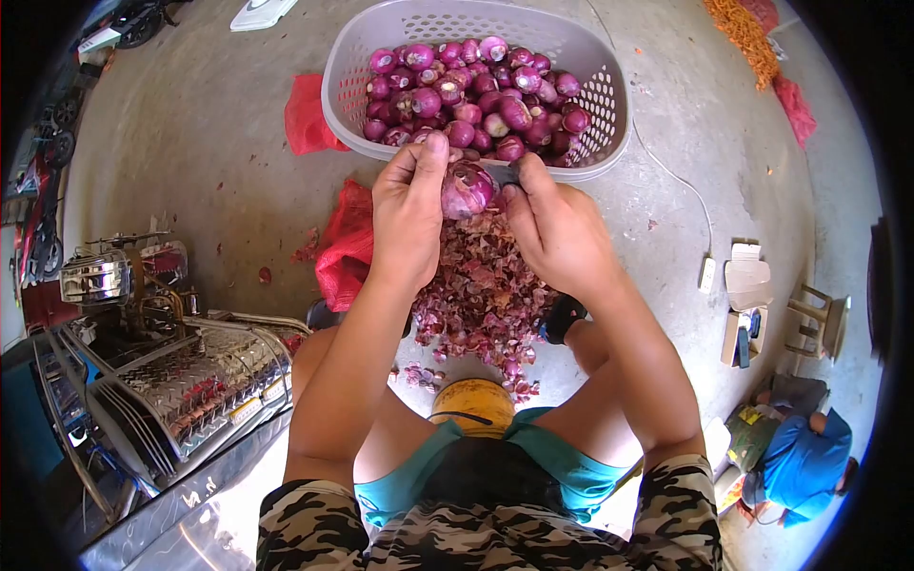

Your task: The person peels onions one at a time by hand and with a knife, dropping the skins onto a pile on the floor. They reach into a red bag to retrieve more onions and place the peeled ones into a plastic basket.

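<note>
Between my two hands is a red onion (467,190) with papery skin, just in front of the near rim of a grey perforated basket (476,17). My left hand (411,195) has its fingers closed on the onion's left side. My right hand (557,224) is closed at the onion's right, thumb pressed to the index finger; what it pinches is too small to make out. Peeled purple onions (447,90) fill much of the basket. Below my hands, a heap of loose onion skins (486,285) lies on the floor.
Red mesh bags (345,249) lie left of the skins. A yellow container (472,404) stands between my legs. Metal-framed equipment (190,371) is at the left. A white cable with a socket (707,274), an open cardboard box (745,309) and a person in blue (807,462) are at the right.
</note>
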Demonstrator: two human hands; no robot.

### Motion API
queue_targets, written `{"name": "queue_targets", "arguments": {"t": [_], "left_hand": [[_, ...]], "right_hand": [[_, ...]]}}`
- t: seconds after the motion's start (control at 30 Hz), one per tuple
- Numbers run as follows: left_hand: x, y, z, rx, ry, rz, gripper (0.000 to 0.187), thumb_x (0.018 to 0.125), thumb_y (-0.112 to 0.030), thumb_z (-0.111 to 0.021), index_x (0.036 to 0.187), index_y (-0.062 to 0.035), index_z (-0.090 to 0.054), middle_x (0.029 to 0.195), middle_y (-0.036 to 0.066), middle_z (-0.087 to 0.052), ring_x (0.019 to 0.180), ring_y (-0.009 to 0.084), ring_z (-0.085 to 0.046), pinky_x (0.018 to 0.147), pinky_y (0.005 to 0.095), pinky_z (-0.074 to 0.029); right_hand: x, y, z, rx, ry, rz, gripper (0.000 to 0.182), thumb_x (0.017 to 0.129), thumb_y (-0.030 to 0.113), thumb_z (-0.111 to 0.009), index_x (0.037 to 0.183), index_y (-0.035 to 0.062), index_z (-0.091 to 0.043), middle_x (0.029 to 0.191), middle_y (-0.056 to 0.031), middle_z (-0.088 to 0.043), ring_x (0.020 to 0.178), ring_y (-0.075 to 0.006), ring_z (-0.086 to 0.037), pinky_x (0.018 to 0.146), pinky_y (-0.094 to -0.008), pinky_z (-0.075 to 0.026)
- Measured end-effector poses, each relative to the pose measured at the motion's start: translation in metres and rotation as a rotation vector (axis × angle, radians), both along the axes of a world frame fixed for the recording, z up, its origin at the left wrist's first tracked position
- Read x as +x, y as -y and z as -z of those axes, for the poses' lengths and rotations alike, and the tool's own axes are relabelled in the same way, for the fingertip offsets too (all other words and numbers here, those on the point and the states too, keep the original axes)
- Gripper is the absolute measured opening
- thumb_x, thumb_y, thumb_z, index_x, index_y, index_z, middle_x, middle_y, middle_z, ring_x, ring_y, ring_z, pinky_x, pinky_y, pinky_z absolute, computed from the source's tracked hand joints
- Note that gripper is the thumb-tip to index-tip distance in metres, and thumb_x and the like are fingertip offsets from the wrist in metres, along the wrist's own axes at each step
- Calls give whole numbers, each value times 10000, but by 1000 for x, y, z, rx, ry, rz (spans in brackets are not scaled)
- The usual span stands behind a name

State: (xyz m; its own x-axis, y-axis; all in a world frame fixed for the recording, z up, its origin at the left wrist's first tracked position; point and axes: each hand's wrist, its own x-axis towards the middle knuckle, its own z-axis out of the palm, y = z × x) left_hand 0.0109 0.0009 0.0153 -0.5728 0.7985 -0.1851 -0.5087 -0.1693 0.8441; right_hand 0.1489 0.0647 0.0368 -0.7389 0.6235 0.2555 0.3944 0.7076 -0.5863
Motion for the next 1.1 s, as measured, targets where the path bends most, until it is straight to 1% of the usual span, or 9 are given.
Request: {"name": "queue_targets", "arguments": {"t": [0.1, 0.2, 0.3, 0.4, 0.6, 0.7, 0.8, 1.0, 1.1], "left_hand": [[-1, 0, 2, 4, -61, -4, 242, 930, -259, -570, 848, -34, -604, 805, -2, -601, 704, 39, -534, 640, 206, -447], [-4, 4, 9, -20, -131, 57, 304, 947, -300, -522, 977, -6, -595, 925, 70, -630, 807, 126, -609, 715, 276, -506], [-4, 5, 7, -59, -209, 72, 299, 940, -291, -539, 959, 2, -597, 905, 72, -631, 810, 120, -604, 705, 266, -499], [-4, 4, 8, -58, -295, 74, 294, 940, -285, -542, 941, 3, -602, 893, 72, -634, 811, 112, -597, 724, 259, -490], [-1, 4, 10, -84, -305, 68, 279, 942, -277, -540, 937, -6, -603, 886, 61, -629, 801, 101, -582, 764, 254, -473], [-1, 3, 9, -101, -257, 52, 270, 942, -278, -541, 941, -14, -601, 876, 44, -622, 793, 91, -576, 743, 244, -472], [-1, 3, 6, -73, -215, 57, 261, 941, -277, -543, 939, -22, -598, 870, 26, -615, 784, 77, -569, 717, 234, -472], [-1, 3, 8, -107, -296, 66, 235, 934, -253, -559, 911, -22, -596, 863, 18, -615, 764, 60, -557, 682, 227, -468], [1, 1, 10, -64, -297, 11, 243, 880, -247, -650, 843, -12, -597, 739, -43, -555, 658, 28, -452, 583, 193, -383]], "right_hand": [[1, 0, 3, -82, -9, 53, 308, 856, 177, -543, 1075, -7, -427, 633, -190, -580, 593, -393, -589, 532, -478, -452], [-1, 0, 1, -154, -134, 111, 383, 833, 206, -602, 1106, -25, -464, 658, -198, -589, 616, -385, -601, 558, -449, -468], [0, -8, 15, -224, -215, 46, 365, 813, 204, -649, 1070, -27, -529, 699, -195, -601, 636, -363, -605, 588, -418, -472], [-3, -6, 13, -453, -326, 59, 287, 808, 185, -660, 992, -20, -580, 734, -190, -612, 659, -338, -605, 619, -391, -473], [-2, -5, 5, -449, -186, 136, 252, 803, 150, -661, 972, -21, -587, 743, -174, -622, 648, -296, -599, 640, -369, -476], [-6, -6, 19, -458, -371, 125, 255, 793, 124, -667, 972, -36, -580, 762, -147, -631, 648, -220, -593, 633, -337, -477], [-4, -5, 8, -610, -381, 155, 272, 772, 97, -687, 978, -42, -575, 799, -109, -638, 684, -144, -574, 640, -298, -475], [-6, -6, 7, -673, -469, 146, 327, 747, 34, -698, 1031, -38, -553, 846, -66, -632, 753, -115, -578, 708, -269, -480], [-5, -6, 5, -732, -404, 152, 367, 753, 19, -684, 1077, -46, -523, 897, -73, -622, 807, -108, -573, 737, -263, -476]]}}
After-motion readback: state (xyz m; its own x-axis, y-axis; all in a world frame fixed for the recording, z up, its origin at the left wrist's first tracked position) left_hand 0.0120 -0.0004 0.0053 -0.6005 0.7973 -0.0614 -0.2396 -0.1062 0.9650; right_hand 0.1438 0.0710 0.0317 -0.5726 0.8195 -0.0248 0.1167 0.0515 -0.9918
